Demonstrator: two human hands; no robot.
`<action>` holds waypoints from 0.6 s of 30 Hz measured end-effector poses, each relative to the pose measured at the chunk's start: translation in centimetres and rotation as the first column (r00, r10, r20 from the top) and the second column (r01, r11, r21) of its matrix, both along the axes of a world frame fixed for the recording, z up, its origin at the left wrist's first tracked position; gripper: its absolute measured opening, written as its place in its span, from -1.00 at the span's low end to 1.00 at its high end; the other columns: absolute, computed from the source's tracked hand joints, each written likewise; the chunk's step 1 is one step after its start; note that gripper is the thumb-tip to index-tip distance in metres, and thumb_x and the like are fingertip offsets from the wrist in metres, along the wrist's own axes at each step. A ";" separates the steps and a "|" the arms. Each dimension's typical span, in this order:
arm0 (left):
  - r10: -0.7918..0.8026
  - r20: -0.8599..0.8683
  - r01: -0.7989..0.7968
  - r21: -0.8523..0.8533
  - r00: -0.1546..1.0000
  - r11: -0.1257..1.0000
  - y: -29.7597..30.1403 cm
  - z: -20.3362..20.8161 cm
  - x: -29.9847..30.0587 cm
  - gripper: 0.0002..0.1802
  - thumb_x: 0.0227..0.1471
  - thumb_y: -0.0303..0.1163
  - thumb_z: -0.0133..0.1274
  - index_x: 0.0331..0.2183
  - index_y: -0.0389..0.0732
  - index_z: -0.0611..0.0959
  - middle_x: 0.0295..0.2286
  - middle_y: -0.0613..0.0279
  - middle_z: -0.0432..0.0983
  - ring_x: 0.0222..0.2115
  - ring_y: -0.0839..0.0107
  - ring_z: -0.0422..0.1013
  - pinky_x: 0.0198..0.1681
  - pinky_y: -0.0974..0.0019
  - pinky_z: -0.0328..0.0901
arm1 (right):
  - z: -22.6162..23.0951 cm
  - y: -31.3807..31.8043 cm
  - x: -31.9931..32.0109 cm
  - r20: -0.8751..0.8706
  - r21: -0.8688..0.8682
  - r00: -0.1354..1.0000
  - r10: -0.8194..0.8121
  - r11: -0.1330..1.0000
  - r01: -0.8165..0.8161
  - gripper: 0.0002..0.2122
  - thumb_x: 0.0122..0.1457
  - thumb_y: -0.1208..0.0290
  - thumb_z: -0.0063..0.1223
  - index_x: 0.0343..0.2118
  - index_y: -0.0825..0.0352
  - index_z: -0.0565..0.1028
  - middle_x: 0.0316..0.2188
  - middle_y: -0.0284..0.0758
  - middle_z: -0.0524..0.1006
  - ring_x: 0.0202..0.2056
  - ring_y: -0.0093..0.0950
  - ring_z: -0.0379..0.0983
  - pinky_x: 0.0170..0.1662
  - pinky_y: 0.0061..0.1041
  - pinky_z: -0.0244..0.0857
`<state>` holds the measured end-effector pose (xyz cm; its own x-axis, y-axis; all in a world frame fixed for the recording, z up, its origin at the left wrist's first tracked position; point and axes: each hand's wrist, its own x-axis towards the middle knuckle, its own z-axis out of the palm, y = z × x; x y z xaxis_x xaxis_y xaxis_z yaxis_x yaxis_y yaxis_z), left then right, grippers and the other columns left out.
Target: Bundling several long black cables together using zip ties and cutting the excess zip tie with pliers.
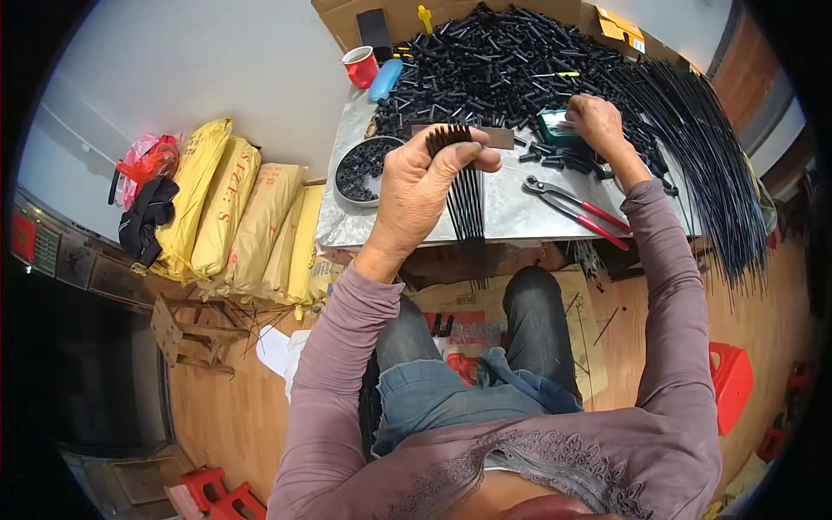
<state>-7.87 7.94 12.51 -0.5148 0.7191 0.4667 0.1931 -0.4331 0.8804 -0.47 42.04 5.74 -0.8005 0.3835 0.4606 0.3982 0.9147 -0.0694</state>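
In our head view, our left hand point(406, 191) has a tight grip on thin black sticks point(468, 204), left of the green box point(555, 132). Our right hand point(596, 123) is at the box's right side; we can't tell its grip. This seems a picking step, needing steady sticks next.

From the head, one wide fisheye view looks down past the lap point(451, 397) onto the table point(513, 206).

Mauve top point(329, 381), lacy neckline point(563, 459), blue denim point(433, 399)
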 end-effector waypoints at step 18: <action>-0.022 -0.019 0.022 -0.024 1.000 0.999 0.2 0.0 0.2 -0.76 0.18 -0.39 -0.05 -0.21 -0.37 0.55 -0.38 0.07 0.59 -0.32 0.32 0.54 -0.17 0.33 0.41 | 4.5 -5.8 -0.6 -0.420 -0.024 0.866 0.270 0.951 -0.308 -0.91 0.15 0.43 -0.03 -0.37 0.33 0.45 -0.49 -0.25 0.50 -0.43 -0.36 0.47 -0.36 -0.45 0.32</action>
<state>-7.68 8.14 12.48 -0.4898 0.7410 0.4594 0.2012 -0.4167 0.8865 -1.05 36.25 10.27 -0.6304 0.2180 0.7450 0.0362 0.9670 -0.2523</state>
